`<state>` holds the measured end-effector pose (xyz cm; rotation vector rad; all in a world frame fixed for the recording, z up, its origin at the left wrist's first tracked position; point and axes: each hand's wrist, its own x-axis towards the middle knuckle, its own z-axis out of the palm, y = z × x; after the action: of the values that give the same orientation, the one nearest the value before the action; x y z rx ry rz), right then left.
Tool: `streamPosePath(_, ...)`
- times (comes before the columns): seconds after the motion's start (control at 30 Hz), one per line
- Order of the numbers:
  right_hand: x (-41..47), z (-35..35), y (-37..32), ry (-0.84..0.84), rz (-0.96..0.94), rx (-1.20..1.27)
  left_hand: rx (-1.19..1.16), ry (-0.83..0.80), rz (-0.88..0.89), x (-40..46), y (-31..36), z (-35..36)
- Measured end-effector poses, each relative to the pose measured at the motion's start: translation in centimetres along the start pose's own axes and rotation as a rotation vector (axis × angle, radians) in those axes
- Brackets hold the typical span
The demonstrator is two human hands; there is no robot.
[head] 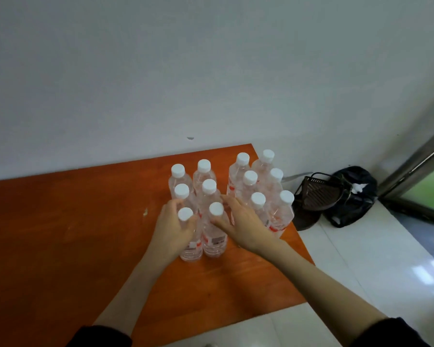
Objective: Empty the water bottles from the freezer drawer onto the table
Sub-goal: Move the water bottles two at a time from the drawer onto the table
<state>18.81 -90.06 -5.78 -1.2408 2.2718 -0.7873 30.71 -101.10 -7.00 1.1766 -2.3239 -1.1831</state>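
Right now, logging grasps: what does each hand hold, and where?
Left hand grips the front-left bottle around its body; right hand rests against the front-right bottle.

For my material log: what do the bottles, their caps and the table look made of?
Bottles: clear, thin plastic by the look; you see through them, and the walls are ribbed. Caps: opaque white plastic, matte. Table: orange-brown wood or wood-look laminate, smooth with a faint sheen; which one cannot be told.
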Motion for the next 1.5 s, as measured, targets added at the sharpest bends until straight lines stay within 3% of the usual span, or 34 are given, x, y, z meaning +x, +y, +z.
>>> streamPosePath(0.1, -1.9, -2.2, -0.9, 0.106, -0.023, 0.007, 0.105, 0.084, 0.127, -0.5, 2.4, -0.6)
streamPosePath(0.27, -7.1, -9.9, -1.1, 0.392, -0.048, -0.031, 0.172, 0.104, 0.527, -2.4, 10.0, -0.8)
streamPosePath(0.43, -16.4, -17.5, 1.9, 0.603, 0.030, -0.322, 0.303, 0.021, 0.845, -5.9, 19.0, 3.5)
streamPosePath(0.53, -24.2, -20.5, 4.7, 0.684, 0.172, -0.513, 0.408, -0.018, 1.038, -9.8, 23.9, 8.0)
streamPosePath(0.73, -41.4, -22.8, 11.6, 0.707, 0.556, -0.690, 0.535, -0.188, 1.248, -20.9, 30.0, 19.4)
streamPosePath(1.07, -67.1, -22.2, 18.3, 0.821, 1.074, -0.678, 0.367, -0.491, 1.616, -41.7, 37.9, 34.4)
streamPosePath(1.5, -88.9, -24.6, 28.9, 0.866, 1.559, -0.517, 0.243, -0.847, 1.851, -62.5, 45.9, 55.0)
